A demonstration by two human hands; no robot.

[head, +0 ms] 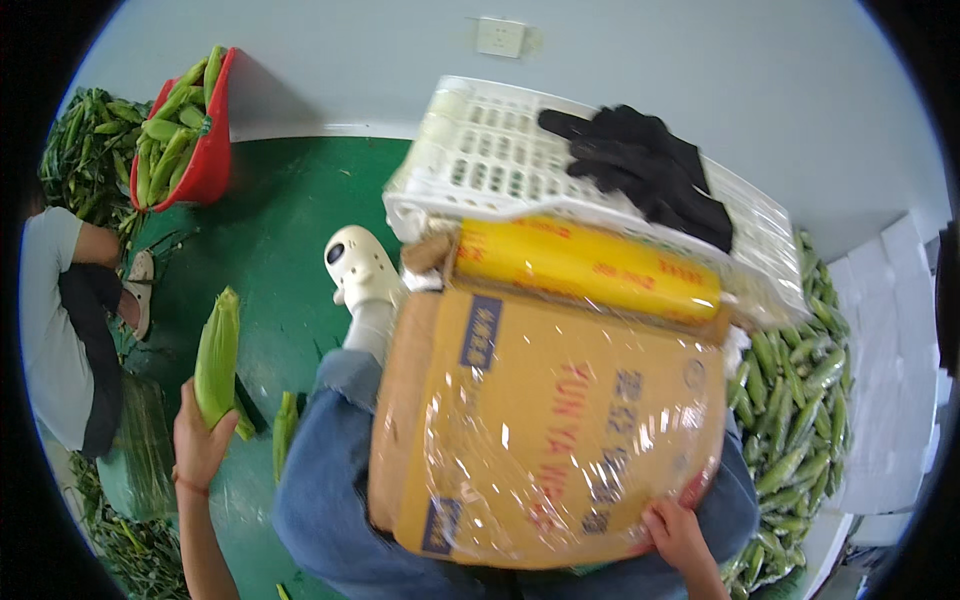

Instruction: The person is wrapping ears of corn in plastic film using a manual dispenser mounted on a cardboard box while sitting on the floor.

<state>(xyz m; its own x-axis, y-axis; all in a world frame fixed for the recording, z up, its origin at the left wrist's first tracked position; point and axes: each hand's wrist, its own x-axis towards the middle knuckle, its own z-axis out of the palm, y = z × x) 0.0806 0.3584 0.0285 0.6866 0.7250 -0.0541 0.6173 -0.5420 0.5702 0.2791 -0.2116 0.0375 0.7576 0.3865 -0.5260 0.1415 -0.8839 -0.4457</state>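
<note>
My left hand (pixel 199 442) holds an ear of corn in its green husk (pixel 217 360), tip up, out to the left above the floor. A cardboard box (pixel 517 420) bearing printed writing lies across my lap, its top covered with clear, wrinkled cling film (pixel 487 480). At the box's near right corner, my right hand (pixel 671 529) pinches the film's edge. Along the box's far side sits a yellow roll of cling film (pixel 585 262) with red printing. Two more green husked pieces, one a loose ear (pixel 285 431), lie on the floor near my left leg.
An upturned white plastic crate (pixel 487 142) behind the roll bears black gloves (pixel 645 165). Wrapped corn ears (pixel 795 420) are heaped at right. A red basket (pixel 217 150) of corn stands far left, near a seated person (pixel 60 322). Leaves and husks (pixel 142 547) lie lower left.
</note>
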